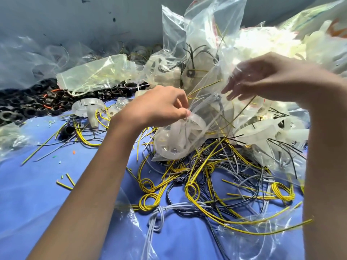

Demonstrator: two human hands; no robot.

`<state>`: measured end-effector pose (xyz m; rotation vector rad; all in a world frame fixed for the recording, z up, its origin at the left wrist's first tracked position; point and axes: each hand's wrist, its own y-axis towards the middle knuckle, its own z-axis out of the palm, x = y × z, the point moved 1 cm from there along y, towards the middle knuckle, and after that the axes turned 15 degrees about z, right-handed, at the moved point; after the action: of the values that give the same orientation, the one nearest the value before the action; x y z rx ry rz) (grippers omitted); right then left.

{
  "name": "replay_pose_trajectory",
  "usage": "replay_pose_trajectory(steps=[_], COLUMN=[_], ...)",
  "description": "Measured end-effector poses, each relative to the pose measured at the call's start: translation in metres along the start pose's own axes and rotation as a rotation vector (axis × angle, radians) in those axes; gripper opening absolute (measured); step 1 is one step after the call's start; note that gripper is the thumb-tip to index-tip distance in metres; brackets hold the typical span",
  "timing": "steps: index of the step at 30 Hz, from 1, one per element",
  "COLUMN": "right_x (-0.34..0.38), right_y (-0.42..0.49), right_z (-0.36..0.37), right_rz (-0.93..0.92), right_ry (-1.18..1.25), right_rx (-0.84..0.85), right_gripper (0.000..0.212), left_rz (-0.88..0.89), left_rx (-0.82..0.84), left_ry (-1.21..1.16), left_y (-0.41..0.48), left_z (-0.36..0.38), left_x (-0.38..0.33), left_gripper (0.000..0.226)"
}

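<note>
**Here, two hands at a clear bag of parts**

Above a blue cloth (37, 194) the person holds a clear bag (206, 113) between both hands, its lower end sagging just over a tangle of wires. The left hand (159, 106) pinches the bag's near edge between thumb and forefinger, the other fingers curled in beside them. The right hand (266, 77) sits higher and to the right at the bag's upper part. Its fingers are straight and slightly spread against the film, though motion blur hides just where they touch.

Inside the bag lies a white plastic wheel-shaped part (178, 136), settled in the bottom corner below the left hand, with thin yellow and dark wires running up through the bag.

Beneath it, yellow wires (191, 190) are looped and knotted on the cloth, mixed with grey wires (159, 212) tied in a bundle nearer the person. Behind the hands rises a heap of more filled bags (206, 44), and a flatter bag (97, 72) lies to its left. A mass of black rings (37, 104) spreads along the far left, and a loose white part (90, 109) rests just beside them.
</note>
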<state>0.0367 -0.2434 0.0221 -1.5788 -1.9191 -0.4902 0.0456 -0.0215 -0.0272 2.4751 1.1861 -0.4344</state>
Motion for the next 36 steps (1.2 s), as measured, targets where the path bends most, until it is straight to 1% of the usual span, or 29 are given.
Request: replay_pose_trajectory(steps=[1,4,6,7,10,12,15,19,23,26,30,32,34,36], right_x=[0.000,0.001,0.001,0.001,0.002,0.004,0.001,-0.004,-0.002,-0.002,-0.004,-0.005,-0.004,-0.003], right_y=[0.001,0.007,0.011,0.013,0.017,0.016,0.012,0.010,0.009,0.008,0.003,0.001,0.000,0.001], right_z=[0.002,0.010,0.016,0.017,0.020,0.019,0.016,0.013,0.013,0.009,0.000,-0.003,-0.004,-0.004], right_rz=[0.003,0.061,0.073,0.066,0.028,0.009,-0.004,-0.017,-0.016,-0.006,-0.017,-0.032,-0.051,-0.074], right_ry=[-0.020,-0.090,-0.120,-0.129,-0.157,-0.113,-0.052,-0.021,0.071,0.103,0.128,0.128,0.122,0.109], right_rx=[0.014,0.090,0.107,0.097,0.060,0.078,0.111,0.136,0.167,0.113,-0.015,-0.057,-0.083,-0.099], right_gripper=[0.010,0.036,0.046,0.046,0.033,0.028,0.026,0.025,0.022,0.024,0.017,0.014,0.011,0.011], left_rz=[0.001,-0.005,-0.011,-0.011,-0.011,-0.013,-0.008,0.006,0.010,0.002,-0.002,0.003,0.014,0.030], left_rx=[-0.004,0.003,0.007,0.007,-0.012,-0.026,-0.033,-0.034,-0.024,-0.039,-0.054,-0.012,0.061,0.085], left_ry=[0.005,0.009,0.010,0.014,0.022,0.016,-0.010,-0.064,-0.107,-0.087,-0.040,-0.062,-0.066,-0.031], left_y=[0.000,-0.001,-0.001,-0.001,-0.002,-0.003,-0.003,-0.005,-0.007,-0.006,-0.005,-0.005,-0.006,-0.006], left_z=[0.000,0.000,0.000,0.000,-0.001,-0.001,-0.002,-0.005,-0.007,-0.008,-0.007,-0.007,-0.005,-0.004], left_x=[0.000,-0.001,-0.001,-0.002,-0.002,-0.003,-0.003,-0.002,0.001,0.007,0.011,0.010,0.009,0.008], left_gripper=[0.007,0.007,0.008,0.007,0.009,0.010,0.006,0.010,0.015,0.017,0.015,0.011,0.018,0.024])
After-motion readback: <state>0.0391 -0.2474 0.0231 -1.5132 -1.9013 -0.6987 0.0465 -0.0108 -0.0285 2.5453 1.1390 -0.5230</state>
